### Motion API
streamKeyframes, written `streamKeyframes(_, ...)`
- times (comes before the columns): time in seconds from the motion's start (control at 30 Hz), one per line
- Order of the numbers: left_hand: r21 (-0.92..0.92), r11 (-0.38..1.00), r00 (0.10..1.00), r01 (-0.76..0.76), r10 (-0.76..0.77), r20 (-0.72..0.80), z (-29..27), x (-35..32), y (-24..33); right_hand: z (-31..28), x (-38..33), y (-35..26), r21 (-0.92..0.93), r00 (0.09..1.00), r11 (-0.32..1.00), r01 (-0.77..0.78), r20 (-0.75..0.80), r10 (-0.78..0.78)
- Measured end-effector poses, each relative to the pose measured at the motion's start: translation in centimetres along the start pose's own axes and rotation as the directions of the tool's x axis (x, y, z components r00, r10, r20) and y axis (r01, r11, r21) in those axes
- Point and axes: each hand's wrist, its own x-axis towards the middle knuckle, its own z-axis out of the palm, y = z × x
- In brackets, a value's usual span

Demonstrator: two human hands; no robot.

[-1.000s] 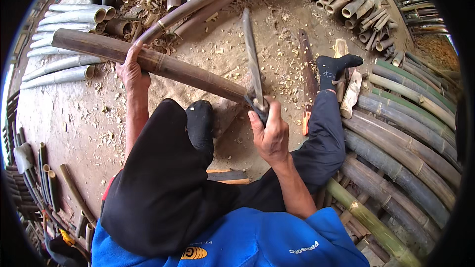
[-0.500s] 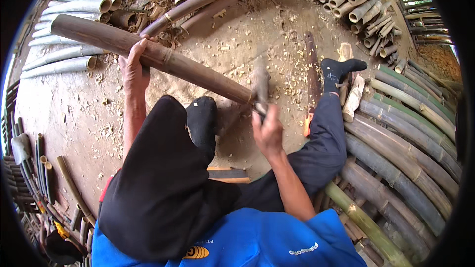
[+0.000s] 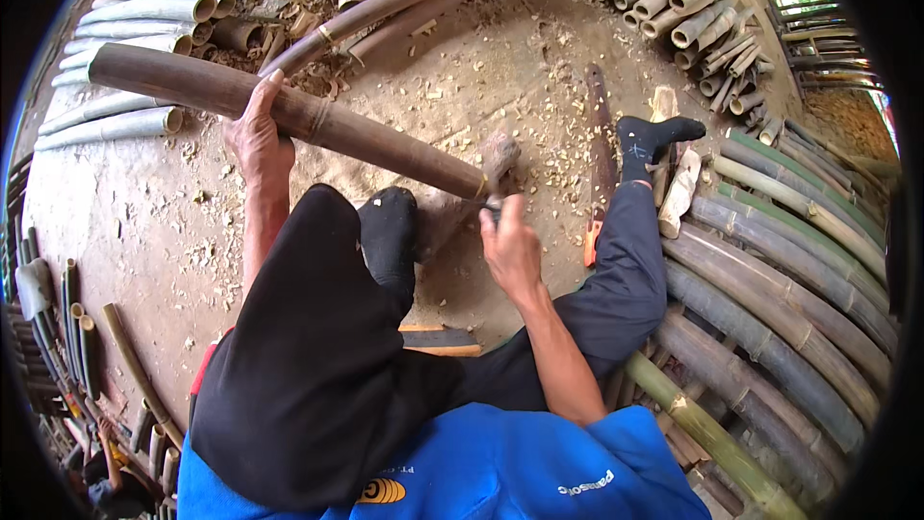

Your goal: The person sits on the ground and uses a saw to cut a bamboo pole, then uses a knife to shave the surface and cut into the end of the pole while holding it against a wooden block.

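My left hand (image 3: 258, 140) is closed around a thick brown bamboo pole (image 3: 385, 146), gripping it left of its middle. The pole slants from the upper left down to the right. Its right end lies over a rough wooden log (image 3: 500, 151) on the ground. Beside that end, my right hand (image 3: 510, 248) is closed on the dark handle of a knife (image 3: 494, 207). Most of the blade is hidden or seen edge-on against the pole's end, so its shape cannot be made out.
A saw with an orange handle (image 3: 592, 239) lies by my right leg. Cut bamboo tubes (image 3: 674, 0) are stacked at the far right, long poles (image 3: 770, 279) at the right, more tubes (image 3: 144, 10) at the far left. Shavings litter the ground. Another person's arm (image 3: 109, 457) shows at the lower left.
The knife, raised and blurred before, has come down against the pole's right end. The pole has shifted slightly left, with my left hand still around it. Another person's arm has appeared at the lower left.
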Motion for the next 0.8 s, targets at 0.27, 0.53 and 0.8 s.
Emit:
streamKeyframes(0.27,0.019,0.999,0.962,0.026,-0.030,0.271,-2.1,0.2,1.9,-5.8,-0.5,-5.9,0.123,0.991,0.984,0.130,0.013,-0.133)
streamKeyframes(0.53,0.025,0.999,0.986,0.033,-0.037,0.160,-0.8,-0.9,0.4,-0.3,-0.6,3.3,-0.111,0.984,0.988,-0.104,0.135,0.119)
streamKeyframes(0.8,-0.029,1.000,0.998,-0.012,0.010,-0.070,-1.4,-0.6,0.3,-5.9,-1.1,-6.0,0.164,0.946,0.943,0.289,-0.202,-0.255)
